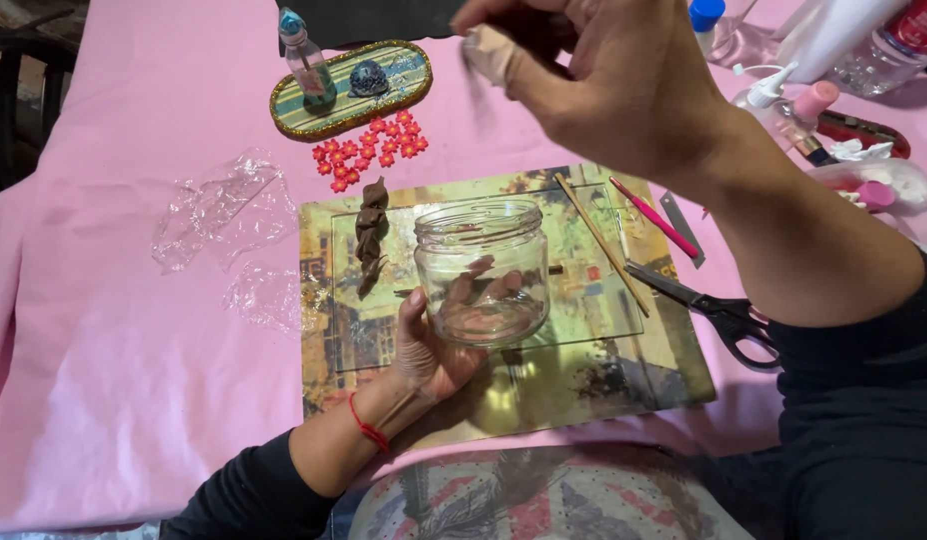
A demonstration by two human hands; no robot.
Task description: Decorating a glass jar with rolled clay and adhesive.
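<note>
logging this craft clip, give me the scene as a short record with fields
left hand: cups the clear glass jar from behind, upright on the picture board
right hand: raised above the table, pinching a small pale lump, blurred
on board: brown clay strip, wooden stick, pink tool, scissors
beyond board: red flowers, oval tray
surface: pink cloth

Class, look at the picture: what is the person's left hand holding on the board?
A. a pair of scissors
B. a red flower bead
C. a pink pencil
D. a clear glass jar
D: the left hand wraps around the base of the clear glass jar, its fingers showing through the glass.
</note>
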